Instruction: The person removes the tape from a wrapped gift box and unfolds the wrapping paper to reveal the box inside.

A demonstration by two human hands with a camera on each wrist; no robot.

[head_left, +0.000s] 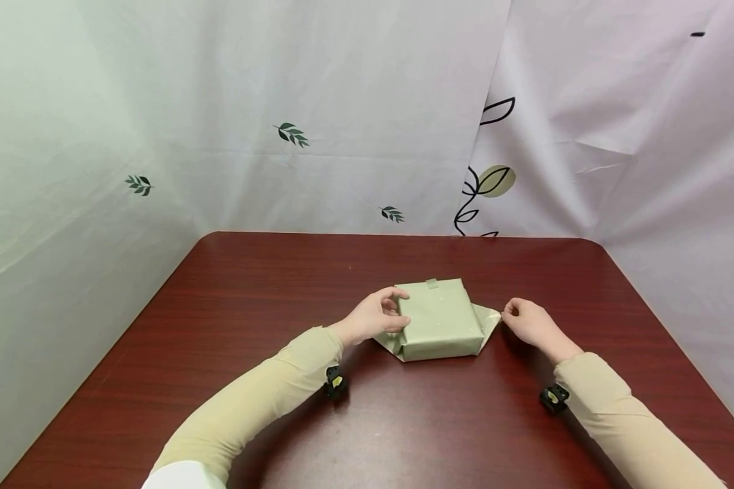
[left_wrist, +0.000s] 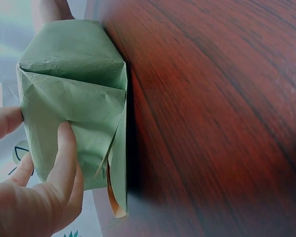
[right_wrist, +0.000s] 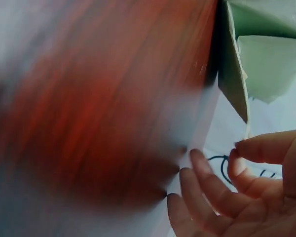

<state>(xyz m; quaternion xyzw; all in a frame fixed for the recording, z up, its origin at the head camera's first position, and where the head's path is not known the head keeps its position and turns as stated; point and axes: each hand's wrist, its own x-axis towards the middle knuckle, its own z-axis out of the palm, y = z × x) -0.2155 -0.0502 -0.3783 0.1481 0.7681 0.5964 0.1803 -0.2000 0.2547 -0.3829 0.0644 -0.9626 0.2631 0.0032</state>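
Observation:
A box wrapped in pale green paper (head_left: 440,316) lies on the dark red table, with a small piece of tape (head_left: 431,284) at its far top edge. My left hand (head_left: 374,316) holds its left end, thumb and index finger on the top edge. In the left wrist view, other fingers touch the folded end paper (left_wrist: 84,103), where a lower flap (left_wrist: 117,182) gapes open. At the box's right end a pointed paper flap (head_left: 486,322) sticks out. My right hand (head_left: 532,322) pinches at its tip, thumb and index finger together, by a thin pale strip (right_wrist: 247,132).
The glossy wooden table (head_left: 367,421) extends around the box. White hanging cloth (head_left: 342,81) with leaf prints encloses the back and sides. A small black device (head_left: 336,382) sits at the left wrist, and another black device (head_left: 553,398) at the right.

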